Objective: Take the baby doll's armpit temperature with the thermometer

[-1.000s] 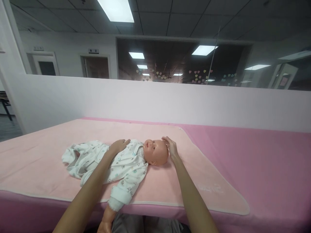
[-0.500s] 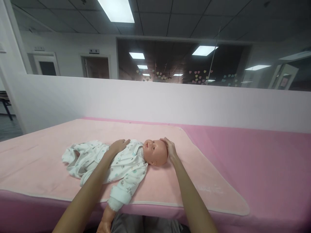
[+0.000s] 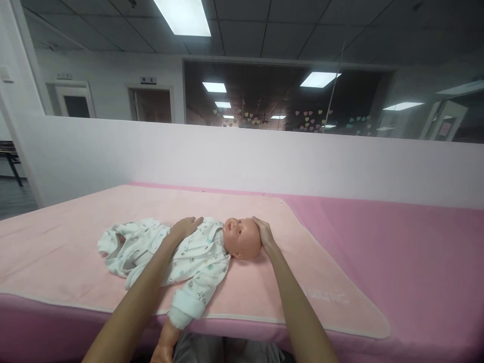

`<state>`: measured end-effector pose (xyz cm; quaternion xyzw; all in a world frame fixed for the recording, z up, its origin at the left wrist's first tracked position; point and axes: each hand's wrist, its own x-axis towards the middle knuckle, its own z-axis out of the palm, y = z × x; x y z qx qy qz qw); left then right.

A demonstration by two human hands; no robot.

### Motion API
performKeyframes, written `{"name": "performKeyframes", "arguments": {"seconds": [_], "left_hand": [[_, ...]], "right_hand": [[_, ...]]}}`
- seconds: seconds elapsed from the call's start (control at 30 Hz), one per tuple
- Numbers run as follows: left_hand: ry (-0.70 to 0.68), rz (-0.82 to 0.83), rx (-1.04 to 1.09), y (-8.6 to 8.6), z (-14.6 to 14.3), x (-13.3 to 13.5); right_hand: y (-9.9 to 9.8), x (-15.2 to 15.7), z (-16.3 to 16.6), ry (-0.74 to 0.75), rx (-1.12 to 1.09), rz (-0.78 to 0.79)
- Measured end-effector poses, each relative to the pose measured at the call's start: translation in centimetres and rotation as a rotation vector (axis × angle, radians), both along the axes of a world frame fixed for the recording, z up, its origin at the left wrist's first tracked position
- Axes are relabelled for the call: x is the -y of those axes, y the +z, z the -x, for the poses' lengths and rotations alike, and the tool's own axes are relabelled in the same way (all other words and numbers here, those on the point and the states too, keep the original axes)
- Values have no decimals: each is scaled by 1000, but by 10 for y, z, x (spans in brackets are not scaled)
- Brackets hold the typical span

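A baby doll (image 3: 244, 239) lies on its back with its head to the right. It wears a white printed baby suit (image 3: 200, 257). My left hand (image 3: 186, 228) rests flat on the doll's chest and belly, fingers stretched out and open. Against the top of the doll's head lies my right hand (image 3: 264, 234), open and lightly curved, holding nothing. One doll arm (image 3: 166, 340) hangs over the near edge. Under the doll is a peach-coloured mat (image 3: 257, 297).
A pink padded surface (image 3: 416, 257) extends to the right of the mat. Behind it stands a low white wall (image 3: 264, 159) with glass above. At far left is a dark-legged table (image 3: 11, 161). My grey-clad legs (image 3: 230, 350) are below the near edge.
My right hand's fingers have settled slightly closer on the doll's head. My left hand and the doll stay in place; the camera view has shifted a touch.
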<state>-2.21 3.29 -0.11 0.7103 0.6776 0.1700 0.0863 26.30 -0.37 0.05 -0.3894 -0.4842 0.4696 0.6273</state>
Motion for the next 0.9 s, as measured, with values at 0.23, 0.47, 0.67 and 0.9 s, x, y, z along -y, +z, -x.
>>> {"name": "performKeyframes", "arguments": {"seconds": [0.23, 0.47, 0.67, 0.9], "left_hand": [[3, 2, -4, -1, 1, -1], [6, 2, -3, -1, 2, -2], [5, 3, -6, -2, 2, -3], [13, 1, 11, -3, 2, -4]], "right_hand": [[-1, -2, -1, -55, -37, -29], [0, 0, 1, -87, -47, -56], [0, -1, -3, -93, -48, -58], [3, 6, 1, 28, 40, -17]]}}
